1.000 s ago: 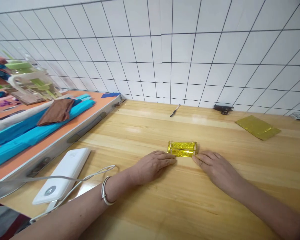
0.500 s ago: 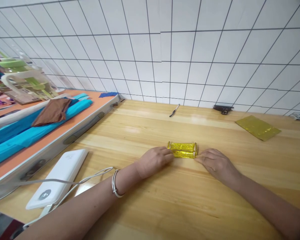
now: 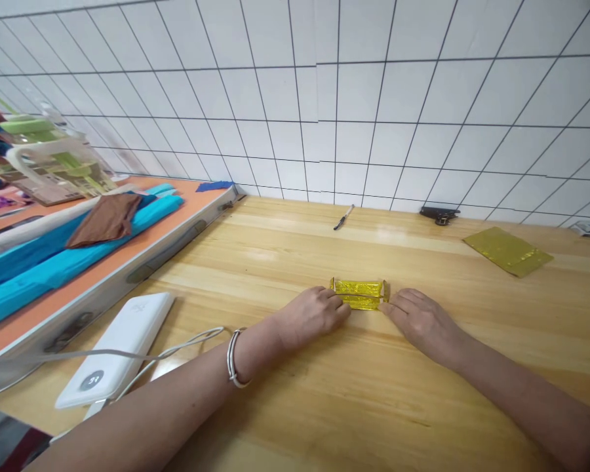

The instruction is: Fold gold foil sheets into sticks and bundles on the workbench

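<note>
A shiny piece of gold foil paper [image 3: 358, 290] lies on the wooden tabletop, folded into a small strip with upturned ends and a seam along its length. My left hand [image 3: 319, 311] is closed at its left near corner, with curled fingers covering part of that edge. At the right near corner, my right hand [image 3: 415, 318] pinches the foil between thumb and fingers. Both hands rest low on the table, and their palms hide the fingertips in part.
A flat gold sheet [image 3: 509, 252] lies at the right rear. Along the wall are a pen [image 3: 344, 217] and a black clip [image 3: 440, 215]. At left are a white power bank [image 3: 118, 351] with a cable and an orange surface bearing blue rolls [image 3: 78, 252].
My left hand has slid slightly right, over more of the foil's near edge. My right hand has shifted a little, staying at the right corner. The view has moved slightly.
</note>
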Available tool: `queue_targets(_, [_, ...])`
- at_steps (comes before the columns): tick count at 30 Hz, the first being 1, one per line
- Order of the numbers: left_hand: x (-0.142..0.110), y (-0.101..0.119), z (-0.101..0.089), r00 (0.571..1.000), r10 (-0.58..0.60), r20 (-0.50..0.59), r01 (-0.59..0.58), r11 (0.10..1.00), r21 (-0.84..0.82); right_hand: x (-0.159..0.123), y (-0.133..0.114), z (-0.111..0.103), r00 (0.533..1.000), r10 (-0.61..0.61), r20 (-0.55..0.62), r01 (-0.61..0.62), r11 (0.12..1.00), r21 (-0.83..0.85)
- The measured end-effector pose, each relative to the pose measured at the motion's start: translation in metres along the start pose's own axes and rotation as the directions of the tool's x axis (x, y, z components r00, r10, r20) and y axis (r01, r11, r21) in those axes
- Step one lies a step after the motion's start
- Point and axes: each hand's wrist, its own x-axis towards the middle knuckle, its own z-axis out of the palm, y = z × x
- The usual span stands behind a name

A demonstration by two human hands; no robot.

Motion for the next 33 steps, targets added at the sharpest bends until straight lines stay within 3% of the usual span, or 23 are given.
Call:
queue_targets(6, [-0.007, 0.001, 0.015, 0.992, -0.113, -0.048, 0.11, 0.992, -0.067, -0.008, -0.002, 0.01, 0.982, 0.129, -0.139, -0.108, 0.983, 0.149])
queue_targets(10, [-0.01, 0.0, 0.023, 0.985, -0.158, -0.075, 0.149, 0.983, -0.106, -0.008, -0.004, 0.007, 0.983, 0.145, -0.113, -0.128, 0.981, 0.145])
queue_targets(16, [-0.012, -0.002, 0.026, 0.984, -0.137, -0.115, 0.119, 0.981, -0.151, -0.009, -0.006, 0.001, 0.994, 0.097, -0.041, -0.095, 0.993, 0.067])
queue_targets(24, [-0.016, -0.003, 0.015, 0.981, -0.192, -0.032, 0.179, 0.956, -0.231, -0.006, -0.007, 0.002, 0.997, 0.064, -0.048, -0.062, 0.997, 0.04])
queue_targets(30, [-0.022, -0.008, 0.027, 0.957, -0.267, -0.114, 0.21, 0.909, -0.36, -0.008, -0.007, 0.002, 0.996, 0.054, -0.074, -0.052, 0.998, 0.029])
queue_targets(33, [-0.023, -0.008, 0.027, 0.97, -0.202, -0.136, 0.149, 0.934, -0.324, -0.009, -0.006, 0.004, 0.995, 0.057, -0.084, -0.054, 0.998, 0.039])
